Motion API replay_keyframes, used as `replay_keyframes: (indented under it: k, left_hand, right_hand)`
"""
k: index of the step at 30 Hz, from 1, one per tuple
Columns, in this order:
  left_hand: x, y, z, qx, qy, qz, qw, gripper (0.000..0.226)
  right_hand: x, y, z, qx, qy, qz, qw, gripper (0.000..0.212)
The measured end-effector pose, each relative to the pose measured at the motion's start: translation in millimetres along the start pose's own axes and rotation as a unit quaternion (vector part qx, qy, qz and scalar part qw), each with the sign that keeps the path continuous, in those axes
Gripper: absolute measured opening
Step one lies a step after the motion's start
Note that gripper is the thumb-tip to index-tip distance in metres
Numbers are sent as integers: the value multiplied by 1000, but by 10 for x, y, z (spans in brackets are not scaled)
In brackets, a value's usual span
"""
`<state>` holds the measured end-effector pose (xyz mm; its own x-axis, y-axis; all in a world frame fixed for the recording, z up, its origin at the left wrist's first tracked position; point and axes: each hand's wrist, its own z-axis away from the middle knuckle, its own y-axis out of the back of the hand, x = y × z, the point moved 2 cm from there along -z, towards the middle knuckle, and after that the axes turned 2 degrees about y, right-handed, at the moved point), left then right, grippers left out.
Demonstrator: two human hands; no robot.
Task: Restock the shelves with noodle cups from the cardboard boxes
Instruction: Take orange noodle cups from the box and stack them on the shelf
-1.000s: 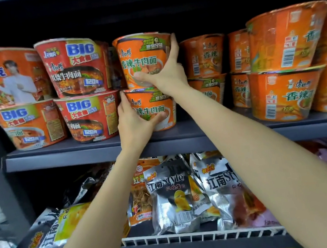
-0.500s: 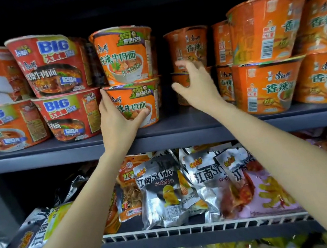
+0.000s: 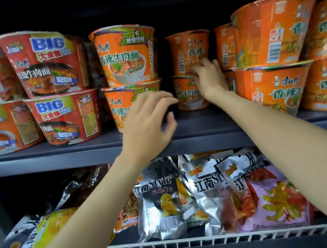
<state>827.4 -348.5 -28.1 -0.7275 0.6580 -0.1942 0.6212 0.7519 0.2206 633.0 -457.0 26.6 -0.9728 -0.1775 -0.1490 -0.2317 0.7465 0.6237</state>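
Orange and red noodle cups stand stacked two high along the dark shelf (image 3: 56,153). An orange stack (image 3: 126,54) stands at the front centre. Behind it, deeper in, stands another orange stack, its top cup (image 3: 187,49) over a lower cup (image 3: 188,94). My right hand (image 3: 209,78) reaches back to that rear stack, fingers on the seam between the two cups; a firm grip is not visible. My left hand (image 3: 148,126) hovers in front of the lower front cup (image 3: 121,109), fingers spread, holding nothing.
Red "BIG" cups (image 3: 46,63) fill the left of the shelf, large orange cups (image 3: 272,29) the right. Below, snack bags (image 3: 164,201) lean behind a white wire rail (image 3: 219,239). No cardboard box is in view.
My left hand has come off the lower front cup and moved right, fingers spread. My right hand left the top front cup and reached deeper to the rear stack.
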Motion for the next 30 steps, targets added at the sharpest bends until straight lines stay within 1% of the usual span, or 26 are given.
replay_keyframes:
  k: [1,2,4,6,8,9,10,12,14,16,18,20,22,24,26,28,30]
  left_hand:
    - [62,-100,-95,-30,-3,14,999,22]
    - [101,-211,-192,-63,14,15,998,22]
    - [123,-461,-361,-136,66,-15,988,30]
    - [85,-719,-466,-226,112,-56,966,43]
    - [50,-944,-516,-323,128,-97,933,60]
    - [38,-1042,-524,-356,133,-110,918,67]
    - [29,-1125,-521,-369,146,-112,911,71]
    - [14,-1226,-514,-356,183,-99,911,74]
    - [5,-1237,-522,-307,191,-98,927,70]
    - [-37,-1201,-534,-235,189,-66,951,68]
    - [-94,-1197,-520,-204,212,-1,956,73]
    - [-143,-1214,-482,-237,234,35,942,82]
    - [-175,-1243,-456,-286,240,21,927,87]
    - [-176,-1244,-454,-297,237,2,925,88]
    - [-151,-1250,-454,-302,231,-21,925,86]
    - [-140,-1266,-448,-306,228,-46,923,87]
    - [-132,-1268,-445,-303,228,-56,924,87]
  right_hand:
    - [15,4,-14,20,-5,-26,999,32]
    - [21,11,-32,28,-6,-43,999,30]
    - [20,-15,-73,18,-4,-63,998,29]
    - [7,-64,-87,9,-14,-92,996,31]
    - [-9,-100,-74,13,-25,-128,991,32]
    - [-13,-104,-68,14,-10,-128,992,32]
    - [-18,-92,-55,14,7,-114,993,30]
    - [-2,-37,-57,31,6,-114,993,26]
    - [-6,27,-90,88,-12,-130,988,29]
    - [-56,52,-143,121,-43,-164,978,42]
    - [-119,28,-233,88,-89,-203,971,70]
    - [-164,-21,-332,43,-133,-252,958,97]
    - [-211,-38,-386,22,-160,-289,944,109]
    - [-238,-27,-405,28,-178,-288,940,112]
    - [-245,6,-356,51,-181,-221,957,111]
    - [-249,54,-258,96,-165,-158,969,105]
    - [-240,75,-184,144,-140,-132,971,98]
